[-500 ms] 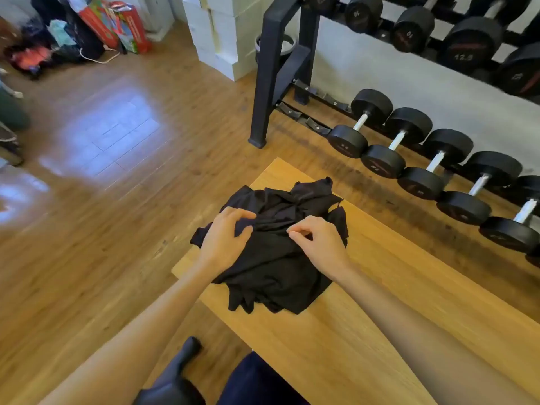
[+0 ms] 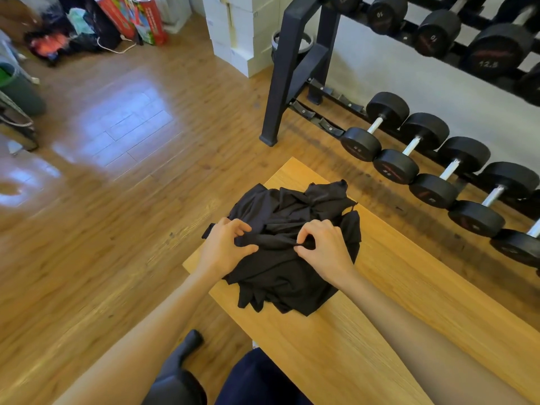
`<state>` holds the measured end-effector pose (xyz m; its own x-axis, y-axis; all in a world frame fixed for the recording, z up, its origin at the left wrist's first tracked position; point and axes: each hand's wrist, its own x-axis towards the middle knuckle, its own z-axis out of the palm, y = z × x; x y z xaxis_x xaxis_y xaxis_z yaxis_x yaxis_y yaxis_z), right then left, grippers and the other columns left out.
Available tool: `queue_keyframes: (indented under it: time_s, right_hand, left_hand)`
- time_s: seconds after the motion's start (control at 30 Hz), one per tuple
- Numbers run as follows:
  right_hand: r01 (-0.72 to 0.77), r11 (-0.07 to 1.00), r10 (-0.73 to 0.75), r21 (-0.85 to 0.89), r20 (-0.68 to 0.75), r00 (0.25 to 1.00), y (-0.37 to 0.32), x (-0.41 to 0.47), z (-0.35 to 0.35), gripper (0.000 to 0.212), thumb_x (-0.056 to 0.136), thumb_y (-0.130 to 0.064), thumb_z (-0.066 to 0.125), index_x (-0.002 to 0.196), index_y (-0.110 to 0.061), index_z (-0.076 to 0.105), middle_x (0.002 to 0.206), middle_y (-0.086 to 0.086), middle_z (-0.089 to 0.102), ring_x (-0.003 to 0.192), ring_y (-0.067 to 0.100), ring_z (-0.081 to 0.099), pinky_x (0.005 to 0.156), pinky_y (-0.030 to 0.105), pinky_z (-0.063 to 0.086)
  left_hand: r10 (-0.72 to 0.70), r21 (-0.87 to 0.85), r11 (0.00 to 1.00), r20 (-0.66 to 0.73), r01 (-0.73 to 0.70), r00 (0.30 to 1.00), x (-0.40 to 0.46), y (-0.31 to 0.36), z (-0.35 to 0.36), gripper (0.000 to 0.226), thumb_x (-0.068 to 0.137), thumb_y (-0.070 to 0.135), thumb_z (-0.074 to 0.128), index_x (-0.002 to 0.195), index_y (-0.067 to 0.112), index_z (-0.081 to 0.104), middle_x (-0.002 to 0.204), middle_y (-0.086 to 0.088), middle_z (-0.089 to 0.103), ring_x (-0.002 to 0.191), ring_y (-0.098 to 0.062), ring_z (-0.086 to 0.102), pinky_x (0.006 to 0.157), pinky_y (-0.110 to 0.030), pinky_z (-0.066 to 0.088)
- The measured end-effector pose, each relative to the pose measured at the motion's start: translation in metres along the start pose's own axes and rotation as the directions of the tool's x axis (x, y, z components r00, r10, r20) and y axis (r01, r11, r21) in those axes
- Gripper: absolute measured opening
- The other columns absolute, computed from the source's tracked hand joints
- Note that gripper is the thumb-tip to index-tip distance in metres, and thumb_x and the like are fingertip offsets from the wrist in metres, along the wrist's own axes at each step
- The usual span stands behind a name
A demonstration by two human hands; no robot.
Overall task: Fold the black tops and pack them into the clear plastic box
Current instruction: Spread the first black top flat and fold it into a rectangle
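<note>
A crumpled heap of black tops (image 2: 292,273) lies at the far left end of the wooden table (image 2: 394,317). My left hand (image 2: 226,249) pinches a fold of black fabric at the heap's left side. My right hand (image 2: 324,248) pinches the same gathered band of fabric a little to the right, fingers curled over it. The band stretches between the two hands. No clear plastic box is in view.
A black dumbbell rack (image 2: 295,68) with several dumbbells (image 2: 388,112) runs along the wall beyond the table. White boxes (image 2: 236,33) stand at the back, bags (image 2: 131,19) and clutter at the far left. A black chair arm (image 2: 181,361) is beside my knee.
Both hands have gathered a fold of the top garment into a tight band and now pinch it; the fingers are curled more than before. The heap stays in place.
</note>
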<state>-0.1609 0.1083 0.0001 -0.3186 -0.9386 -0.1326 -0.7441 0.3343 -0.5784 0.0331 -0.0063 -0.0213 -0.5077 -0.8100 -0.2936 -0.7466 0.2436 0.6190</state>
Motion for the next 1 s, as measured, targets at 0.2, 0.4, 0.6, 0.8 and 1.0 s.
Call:
queue_keyframes:
  time_s: [0.2,0.4,0.6,0.8,1.0]
  right_hand:
    - [-0.087,0.978,0.098,0.188,-0.052,0.994,0.003,0.000,-0.010,0.017,0.088,-0.012,0.066,0.082,-0.022,0.054,0.077,-0.008,0.059,0.076,0.010,0.056,0.081,0.029,0.043]
    - [-0.110,0.963,0.127,0.245,-0.056,0.990,0.005,0.001,-0.019,0.014,0.089,-0.011,0.066,0.083,-0.018,0.055,0.074,-0.006,0.058,0.066,0.005,0.052,0.063,0.015,0.038]
    - [-0.112,0.954,0.126,0.279,-0.034,0.991,0.004,0.000,-0.018,0.013,0.089,-0.010,0.065,0.084,-0.016,0.055,0.074,-0.005,0.058,0.065,0.005,0.051,0.062,0.015,0.039]
    - [-0.119,0.948,0.131,0.296,-0.021,0.991,0.008,0.004,-0.016,0.012,0.089,-0.011,0.066,0.086,-0.017,0.056,0.078,-0.010,0.059,0.070,-0.005,0.054,0.064,0.011,0.040]
    - [-0.106,0.933,0.110,0.343,0.006,0.994,0.008,0.005,-0.018,0.026,0.089,-0.018,0.069,0.108,-0.026,0.053,0.095,-0.009,0.065,0.090,0.001,0.059,0.076,0.012,0.044]
  left_hand:
    - [-0.029,-0.161,0.986,0.054,0.038,0.998,0.003,0.002,-0.008,0.032,0.085,0.025,0.075,0.108,0.023,0.053,0.112,0.002,0.057,0.103,-0.013,0.057,0.085,-0.025,0.048]
    - [-0.104,-0.235,0.961,0.191,0.148,0.976,0.007,0.011,-0.014,0.037,0.083,0.026,0.078,0.117,0.019,0.063,0.101,0.001,0.069,0.092,-0.010,0.066,0.088,-0.027,0.053]
    - [-0.158,-0.320,0.918,0.243,0.233,0.957,0.007,0.009,-0.011,0.035,0.087,0.030,0.073,0.117,0.015,0.065,0.105,0.001,0.071,0.099,-0.011,0.063,0.087,-0.023,0.047]
    - [-0.168,-0.485,0.833,0.241,0.268,0.956,0.007,0.017,-0.014,0.011,0.091,0.025,0.068,0.097,0.017,0.064,0.100,-0.004,0.074,0.090,-0.012,0.068,0.078,-0.020,0.049]
    - [-0.113,-0.601,0.785,0.104,0.153,0.988,0.013,0.043,-0.041,0.019,0.088,0.023,0.072,0.107,0.022,0.071,0.098,0.005,0.075,0.089,-0.007,0.070,0.078,-0.018,0.051]
